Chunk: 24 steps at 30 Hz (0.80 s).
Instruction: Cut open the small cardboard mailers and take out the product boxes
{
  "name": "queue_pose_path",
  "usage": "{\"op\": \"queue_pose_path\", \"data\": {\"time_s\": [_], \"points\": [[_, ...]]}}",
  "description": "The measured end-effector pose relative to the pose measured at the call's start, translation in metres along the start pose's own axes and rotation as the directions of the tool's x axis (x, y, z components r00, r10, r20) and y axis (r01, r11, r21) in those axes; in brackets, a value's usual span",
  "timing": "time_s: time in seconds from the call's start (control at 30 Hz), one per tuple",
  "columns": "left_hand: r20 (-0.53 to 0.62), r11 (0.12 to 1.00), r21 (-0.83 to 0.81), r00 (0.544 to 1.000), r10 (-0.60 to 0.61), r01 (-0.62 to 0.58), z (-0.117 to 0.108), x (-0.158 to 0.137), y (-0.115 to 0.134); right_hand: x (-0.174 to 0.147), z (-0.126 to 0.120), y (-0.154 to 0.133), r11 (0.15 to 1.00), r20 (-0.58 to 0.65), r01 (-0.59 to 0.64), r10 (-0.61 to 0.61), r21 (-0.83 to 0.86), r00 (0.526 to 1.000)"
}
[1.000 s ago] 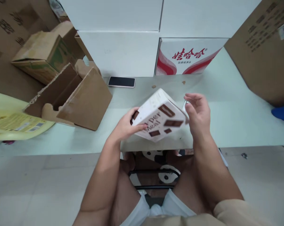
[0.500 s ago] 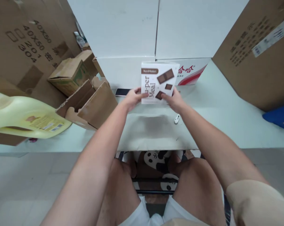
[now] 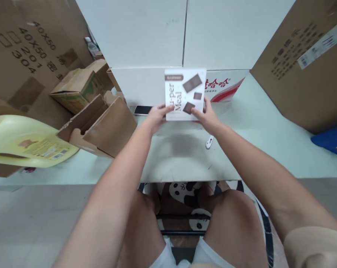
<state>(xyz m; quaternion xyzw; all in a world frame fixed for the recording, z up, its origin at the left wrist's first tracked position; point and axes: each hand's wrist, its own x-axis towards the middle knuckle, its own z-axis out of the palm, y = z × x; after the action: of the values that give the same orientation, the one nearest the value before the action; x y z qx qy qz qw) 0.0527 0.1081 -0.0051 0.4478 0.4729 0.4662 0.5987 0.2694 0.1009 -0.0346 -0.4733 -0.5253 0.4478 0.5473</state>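
Observation:
A white box printed with brown chocolate pieces and the word "Meal" is held up above the table, its front facing me. My left hand grips its lower left edge, thumb on the front. On the lower right side my right hand clasps it the same way, thumb pressed near a printed chocolate square. The fingers behind the box are hidden. Behind my left hand lies a dark-screened phone. A small white utility knife or similar slim tool rests on the table below my right hand.
On the left stand an open cardboard box and a yellow jug. White boxes wall off the back, with a red-lettered carton below. A large brown carton and a blue object are at right. The table edge is near my knees.
The box has shifted slightly left and up in view, with both hands still on it, and its front now faces me more squarely. The camera view has shifted slightly too.

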Motion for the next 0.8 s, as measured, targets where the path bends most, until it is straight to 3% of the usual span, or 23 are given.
{"op": "queue_pose_path", "data": {"time_s": [0.1, 0.23, 0.3, 0.4, 0.53, 0.57, 0.67, 0.73, 0.8], "points": [[-0.070, 0.998, -0.002, 0.996, -0.056, 0.056, 0.003, -0.026, -0.059, -0.032, -0.028, 0.033, 0.977, -0.059, -0.210, 0.211, 0.021, 0.976], [-0.064, 0.996, -0.014, 0.994, -0.093, 0.092, 0.003, -0.057, -0.106, -0.045, -0.102, 0.050, 0.972, -0.339, -0.232, 0.229, 0.032, 0.913], [-0.052, 0.996, -0.014, 0.994, -0.093, 0.092, 0.003, -0.063, -0.114, -0.044, -0.145, 0.049, 0.964, -0.517, -0.263, 0.213, -0.025, 0.829], [-0.049, 0.996, -0.013, 0.995, -0.089, 0.088, 0.003, -0.065, -0.116, -0.046, -0.197, 0.039, 0.928, -0.673, -0.345, 0.166, -0.140, 0.720], [-0.058, 0.995, -0.025, 0.994, -0.095, 0.093, 0.006, -0.066, -0.110, -0.061, -0.224, 0.030, 0.850, -0.765, -0.380, -0.042, -0.365, 0.642], [-0.063, 0.995, -0.030, 0.993, -0.096, 0.094, 0.007, -0.066, -0.109, -0.064, -0.225, 0.030, 0.822, -0.752, -0.373, -0.097, -0.429, 0.652], [-0.066, 0.995, -0.033, 0.993, -0.095, 0.093, 0.014, -0.067, -0.103, -0.062, -0.218, 0.038, 0.719, -0.645, -0.358, -0.163, -0.596, 0.746], [-0.048, 0.995, -0.027, 0.994, -0.096, 0.094, 0.020, -0.067, -0.100, -0.051, -0.211, 0.044, 0.628, -0.592, -0.395, -0.133, -0.671, 0.795], [-0.012, 0.994, -0.010, 0.994, -0.104, 0.104, 0.025, -0.065, -0.097, -0.035, -0.204, 0.047, 0.454, -0.586, -0.507, -0.042, -0.733, 0.809]]}}
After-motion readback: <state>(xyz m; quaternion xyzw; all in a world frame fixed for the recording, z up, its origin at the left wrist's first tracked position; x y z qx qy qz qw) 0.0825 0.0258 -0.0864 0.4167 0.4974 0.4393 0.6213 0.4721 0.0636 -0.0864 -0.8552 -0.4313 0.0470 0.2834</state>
